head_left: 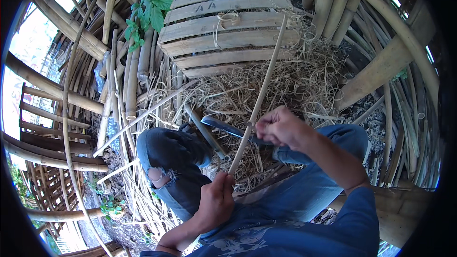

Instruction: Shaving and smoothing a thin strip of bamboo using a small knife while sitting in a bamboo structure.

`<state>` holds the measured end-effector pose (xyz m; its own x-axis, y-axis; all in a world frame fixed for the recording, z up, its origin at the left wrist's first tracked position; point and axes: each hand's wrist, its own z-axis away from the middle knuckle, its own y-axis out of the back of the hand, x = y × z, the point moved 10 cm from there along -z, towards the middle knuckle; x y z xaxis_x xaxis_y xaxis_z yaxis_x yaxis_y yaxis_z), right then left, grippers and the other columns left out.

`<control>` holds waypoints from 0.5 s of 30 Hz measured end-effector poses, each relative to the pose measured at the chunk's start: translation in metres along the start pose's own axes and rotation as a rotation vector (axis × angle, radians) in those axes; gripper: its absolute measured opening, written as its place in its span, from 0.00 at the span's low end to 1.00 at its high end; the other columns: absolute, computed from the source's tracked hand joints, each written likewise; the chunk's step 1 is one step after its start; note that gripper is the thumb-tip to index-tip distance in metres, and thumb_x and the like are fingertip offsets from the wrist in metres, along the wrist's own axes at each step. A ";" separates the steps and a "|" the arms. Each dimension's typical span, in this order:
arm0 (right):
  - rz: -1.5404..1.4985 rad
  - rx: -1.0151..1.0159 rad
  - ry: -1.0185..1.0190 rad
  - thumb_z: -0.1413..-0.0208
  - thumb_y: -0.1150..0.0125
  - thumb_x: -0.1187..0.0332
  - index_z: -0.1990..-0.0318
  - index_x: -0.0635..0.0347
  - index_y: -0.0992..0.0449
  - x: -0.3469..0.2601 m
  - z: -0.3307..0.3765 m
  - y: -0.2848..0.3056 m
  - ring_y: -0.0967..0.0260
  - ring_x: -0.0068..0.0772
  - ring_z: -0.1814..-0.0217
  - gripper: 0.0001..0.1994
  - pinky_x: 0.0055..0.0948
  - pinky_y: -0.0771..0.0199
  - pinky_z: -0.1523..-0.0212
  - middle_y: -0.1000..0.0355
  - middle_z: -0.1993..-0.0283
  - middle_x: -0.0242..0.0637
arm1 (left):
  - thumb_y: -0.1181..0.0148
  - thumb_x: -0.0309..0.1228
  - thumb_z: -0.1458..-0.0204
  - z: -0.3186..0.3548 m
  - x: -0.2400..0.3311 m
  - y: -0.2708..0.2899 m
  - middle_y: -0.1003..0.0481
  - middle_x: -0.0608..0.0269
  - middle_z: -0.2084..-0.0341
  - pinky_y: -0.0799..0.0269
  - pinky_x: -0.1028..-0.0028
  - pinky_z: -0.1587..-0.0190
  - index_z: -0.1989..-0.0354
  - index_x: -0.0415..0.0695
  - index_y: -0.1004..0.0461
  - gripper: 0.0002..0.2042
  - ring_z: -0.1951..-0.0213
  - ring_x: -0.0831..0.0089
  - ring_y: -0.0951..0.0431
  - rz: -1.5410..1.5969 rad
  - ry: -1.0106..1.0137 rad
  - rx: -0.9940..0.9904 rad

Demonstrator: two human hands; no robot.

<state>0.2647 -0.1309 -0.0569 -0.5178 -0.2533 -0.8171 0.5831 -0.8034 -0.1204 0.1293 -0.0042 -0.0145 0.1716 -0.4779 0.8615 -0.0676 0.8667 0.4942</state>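
Note:
A long, pale bamboo strip [264,88] slants from my lap up to the wooden crate. My left hand [217,200] is closed around its lower end, just above my thigh. My right hand [282,127] is closed beside the strip's middle, fingers bunched together; what they grip is hidden. Behind the strip lies a knife with a dark, curved blade [221,125], crossing it at an angle. The knife's other end passes just under my right hand near my right leg, and I cannot tell whether the fingers touch it.
A slatted wooden crate [223,31] carries a thin curled shaving. Around it spreads a pile of bamboo shavings [309,78]. Split strips [143,209] lie at the left, a short bamboo piece [207,133] beside my left knee. Thick bamboo poles [376,71] and a leafy plant [151,10] flank the crate.

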 end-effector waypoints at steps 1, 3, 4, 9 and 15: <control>0.038 0.028 -0.026 0.48 0.48 0.81 0.73 0.70 0.27 0.005 0.001 -0.005 0.45 0.12 0.88 0.05 0.15 0.50 0.90 0.31 0.80 0.36 | 0.52 0.22 0.45 0.001 -0.004 -0.002 0.34 0.51 0.90 0.39 0.66 0.83 0.71 0.37 0.33 0.04 0.87 0.57 0.30 -0.020 0.017 -0.010; -0.033 -0.060 -0.044 0.48 0.48 0.81 0.73 0.69 0.27 0.011 0.000 -0.020 0.45 0.12 0.88 0.05 0.15 0.50 0.90 0.32 0.81 0.34 | 0.52 0.22 0.45 0.002 -0.008 -0.002 0.33 0.50 0.89 0.38 0.66 0.83 0.70 0.37 0.33 0.03 0.86 0.56 0.29 -0.045 0.037 -0.027; -0.011 0.000 -0.062 0.49 0.48 0.82 0.72 0.69 0.27 0.006 -0.003 -0.006 0.44 0.13 0.87 0.04 0.15 0.49 0.89 0.32 0.81 0.35 | 0.51 0.22 0.46 0.000 -0.003 0.000 0.33 0.50 0.89 0.38 0.65 0.83 0.70 0.38 0.33 0.03 0.85 0.55 0.29 -0.066 0.008 0.005; -0.029 0.034 -0.084 0.50 0.50 0.84 0.69 0.71 0.28 0.014 -0.006 0.001 0.45 0.15 0.88 0.04 0.16 0.50 0.91 0.31 0.79 0.38 | 0.51 0.22 0.46 0.006 -0.003 -0.001 0.32 0.49 0.88 0.37 0.63 0.82 0.70 0.38 0.34 0.02 0.84 0.52 0.28 -0.145 -0.034 0.024; -0.077 0.115 -0.008 0.51 0.48 0.82 0.67 0.70 0.27 -0.005 -0.011 0.030 0.45 0.15 0.89 0.04 0.15 0.49 0.91 0.29 0.76 0.40 | 0.50 0.22 0.47 0.011 -0.001 0.002 0.32 0.48 0.86 0.36 0.62 0.82 0.70 0.39 0.34 0.01 0.83 0.51 0.28 -0.192 -0.080 0.069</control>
<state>0.2917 -0.1477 -0.0623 -0.5639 -0.1923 -0.8031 0.4661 -0.8769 -0.1173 0.1182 -0.0035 -0.0129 0.1095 -0.6454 0.7559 -0.1087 0.7481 0.6546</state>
